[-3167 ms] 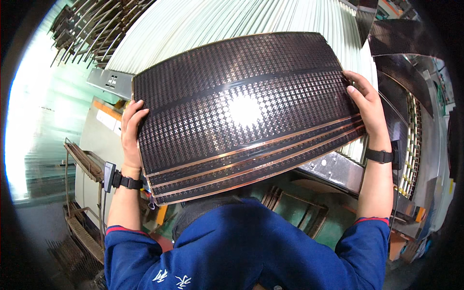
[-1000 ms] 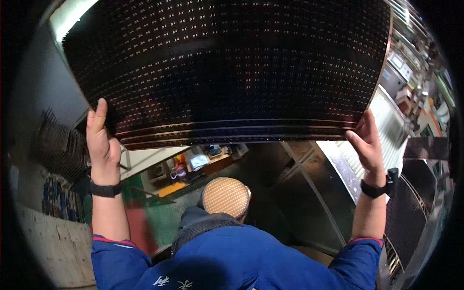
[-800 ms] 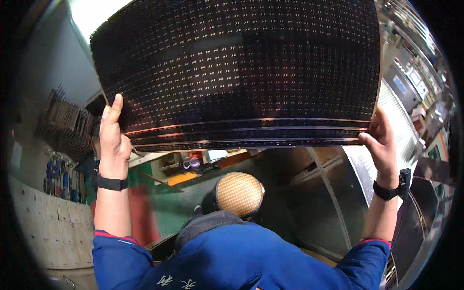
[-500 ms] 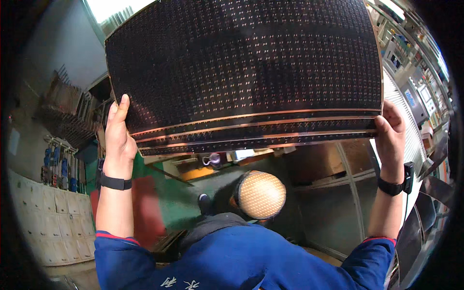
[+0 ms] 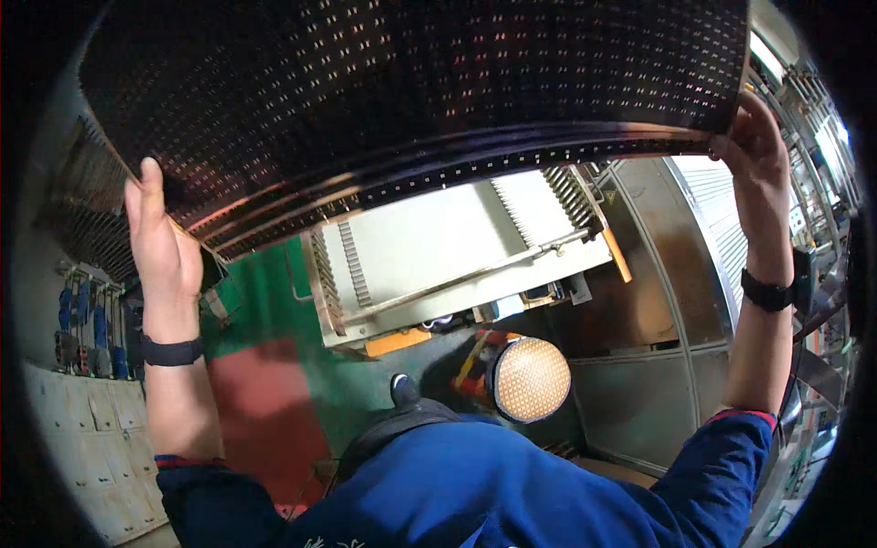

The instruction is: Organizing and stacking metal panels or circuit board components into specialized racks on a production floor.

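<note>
white characters [image 5: 315,542], cut off and unreadable, on the blue shirt [image 5: 484,466].

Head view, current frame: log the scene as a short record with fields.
Held: large dark panel, patterned, copper-coloured strips along its near edge
Left hand: holds the panel's left edge
Right hand: holds its right edge near the corner
Below panel in picture: white slotted rack
Near torso: round tan-topped stool
Floor: green, red patch

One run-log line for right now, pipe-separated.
left hand: holding dark panel near lower left corner | right hand: holding near lower right corner | panel: upper part out of frame | below in view: slotted rack
</note>
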A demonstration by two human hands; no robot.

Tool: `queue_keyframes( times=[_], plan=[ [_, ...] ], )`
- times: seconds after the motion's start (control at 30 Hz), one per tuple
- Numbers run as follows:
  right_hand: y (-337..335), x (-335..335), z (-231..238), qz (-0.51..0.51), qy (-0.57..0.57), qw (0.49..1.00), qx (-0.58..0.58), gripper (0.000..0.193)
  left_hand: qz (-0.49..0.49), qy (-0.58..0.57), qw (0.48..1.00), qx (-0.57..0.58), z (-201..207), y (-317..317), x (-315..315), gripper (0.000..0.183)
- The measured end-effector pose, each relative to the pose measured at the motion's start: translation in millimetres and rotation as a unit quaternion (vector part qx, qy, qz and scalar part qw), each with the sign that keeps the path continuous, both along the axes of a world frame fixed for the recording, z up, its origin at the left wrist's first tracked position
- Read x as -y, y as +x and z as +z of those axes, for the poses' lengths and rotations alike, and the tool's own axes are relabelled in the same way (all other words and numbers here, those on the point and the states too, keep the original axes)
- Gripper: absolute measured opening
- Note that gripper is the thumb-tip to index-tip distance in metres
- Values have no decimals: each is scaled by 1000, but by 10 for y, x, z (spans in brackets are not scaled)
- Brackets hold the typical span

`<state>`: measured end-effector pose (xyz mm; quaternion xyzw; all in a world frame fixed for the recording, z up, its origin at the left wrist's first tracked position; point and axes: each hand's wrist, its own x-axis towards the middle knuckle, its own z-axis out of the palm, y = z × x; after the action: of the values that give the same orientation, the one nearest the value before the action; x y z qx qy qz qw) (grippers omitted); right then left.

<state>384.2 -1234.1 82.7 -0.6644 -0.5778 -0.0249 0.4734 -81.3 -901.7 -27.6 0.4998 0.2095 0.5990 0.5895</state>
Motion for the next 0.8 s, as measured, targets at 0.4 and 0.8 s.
queue_keyframes(
  times=[0.4, 0.8],
  plan=[
    [295, -614, 3, -50, 75, 994, 55, 37, -150, 30, 987, -39, 98, 219, -1024, 16],
    [1915, -1674, -582, -67, 58, 995, 47, 32, -67, 27, 996, 61, -429, 1306, -1402, 33]
  ],
)
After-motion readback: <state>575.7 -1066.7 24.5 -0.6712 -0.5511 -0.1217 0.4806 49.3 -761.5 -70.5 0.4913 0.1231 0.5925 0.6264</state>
